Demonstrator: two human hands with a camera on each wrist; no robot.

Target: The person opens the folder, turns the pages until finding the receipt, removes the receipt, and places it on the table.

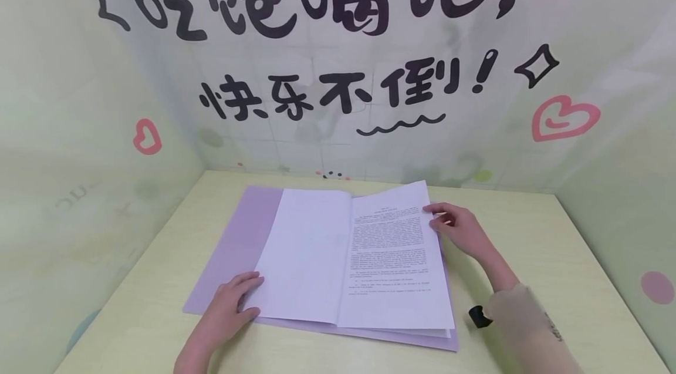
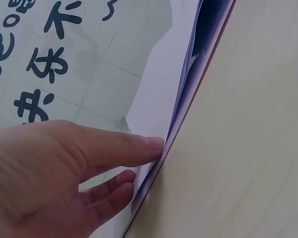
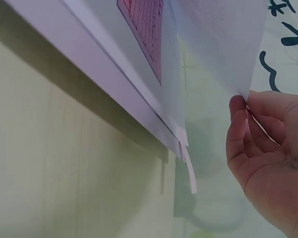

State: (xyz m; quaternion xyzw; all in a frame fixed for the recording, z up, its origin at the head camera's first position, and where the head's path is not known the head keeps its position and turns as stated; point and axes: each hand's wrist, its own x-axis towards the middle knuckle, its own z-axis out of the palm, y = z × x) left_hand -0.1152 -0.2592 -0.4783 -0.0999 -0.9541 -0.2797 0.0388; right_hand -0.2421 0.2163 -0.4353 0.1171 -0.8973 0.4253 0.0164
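A purple folder (image 1: 245, 233) lies spread on the table with white sheets inside. The left sheet (image 1: 306, 245) is blank, the right page (image 1: 388, 274) is full of printed text. My left hand (image 1: 224, 306) rests at the lower left corner of the blank sheet, and in the left wrist view its straight thumb (image 2: 124, 147) touches the edge. Near the top of the right page, my right hand (image 1: 467, 233) pinches its outer edge between thumb and fingers; that page is lifted. Under it, the right wrist view shows a sheet with a pink printed table (image 3: 146, 37).
The folder lies on a pale wooden table (image 1: 137, 303), with a white printed wall sheet (image 1: 317, 151) behind. A thin pale strip (image 3: 189, 171) hangs from the folder's edge. A small black object (image 1: 479, 316) shows beside the right sleeve (image 1: 528, 321).
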